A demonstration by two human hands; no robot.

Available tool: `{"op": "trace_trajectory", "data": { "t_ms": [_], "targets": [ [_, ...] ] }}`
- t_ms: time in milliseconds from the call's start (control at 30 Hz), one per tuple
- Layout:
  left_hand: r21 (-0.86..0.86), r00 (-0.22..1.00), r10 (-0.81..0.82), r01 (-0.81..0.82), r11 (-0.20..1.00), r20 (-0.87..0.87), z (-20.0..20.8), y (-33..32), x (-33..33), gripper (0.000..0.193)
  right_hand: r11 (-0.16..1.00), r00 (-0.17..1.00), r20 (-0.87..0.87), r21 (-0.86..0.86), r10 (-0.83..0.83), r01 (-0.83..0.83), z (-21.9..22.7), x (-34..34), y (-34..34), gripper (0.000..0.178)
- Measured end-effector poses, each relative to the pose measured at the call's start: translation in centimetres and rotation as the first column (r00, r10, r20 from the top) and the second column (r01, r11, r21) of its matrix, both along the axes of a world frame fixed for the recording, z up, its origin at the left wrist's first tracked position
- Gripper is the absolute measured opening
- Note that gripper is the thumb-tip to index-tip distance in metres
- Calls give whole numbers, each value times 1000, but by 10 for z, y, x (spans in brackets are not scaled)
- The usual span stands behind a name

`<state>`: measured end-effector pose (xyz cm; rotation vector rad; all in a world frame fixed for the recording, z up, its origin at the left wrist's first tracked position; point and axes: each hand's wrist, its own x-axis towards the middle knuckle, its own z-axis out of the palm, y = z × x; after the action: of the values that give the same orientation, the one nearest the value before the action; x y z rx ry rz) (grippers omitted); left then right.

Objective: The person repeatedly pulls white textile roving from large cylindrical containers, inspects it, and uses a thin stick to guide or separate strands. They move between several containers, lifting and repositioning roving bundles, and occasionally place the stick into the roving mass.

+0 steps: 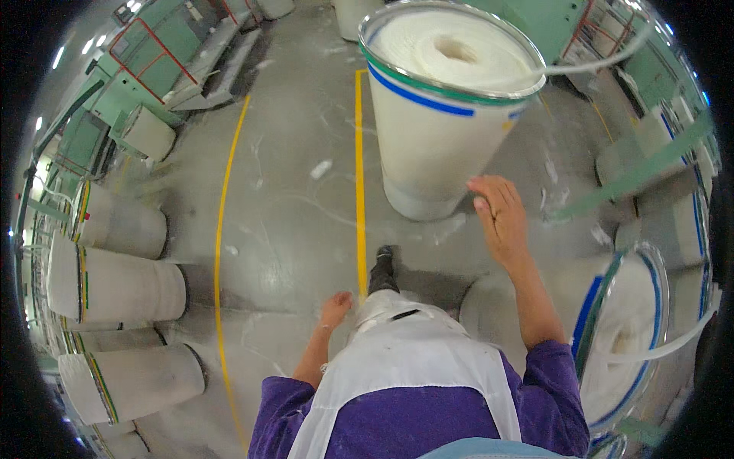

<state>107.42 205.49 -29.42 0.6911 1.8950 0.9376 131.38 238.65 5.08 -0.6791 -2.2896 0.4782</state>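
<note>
i can see the right hand [501, 218] held well out in front, fingers together and gently bent, thumb beside them, the bare right forearm [534, 302] stretched behind it. the left hand [336, 309] is closer to the body, loosely curled, the left forearm [311, 359] angled forward and inward.

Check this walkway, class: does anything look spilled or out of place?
Yes: a white tuft lies loose on the grey floor, left of the big drum. It looks like stray fibre, resembling the white material coiled in that drum.
</note>
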Motion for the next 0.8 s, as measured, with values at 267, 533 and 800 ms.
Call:
{"op": "trace_trajectory", "data": {
  "t_ms": [267,533,800],
  "targets": [
    [-40,863,-299,310,950,-407,6,164,-141,30,978,987,-55,140,-150,156,6,-193,160,24],
    [314,999,-1,11,949,-33,169,465,-239,52,965,983,88,224,-160,137,-10,-190,215,14],
    [502,962,179,-53,863,-207,288,641,-198,70,962,991,-119,257,-65,94,-41,-51,330,13]
  ]
}}
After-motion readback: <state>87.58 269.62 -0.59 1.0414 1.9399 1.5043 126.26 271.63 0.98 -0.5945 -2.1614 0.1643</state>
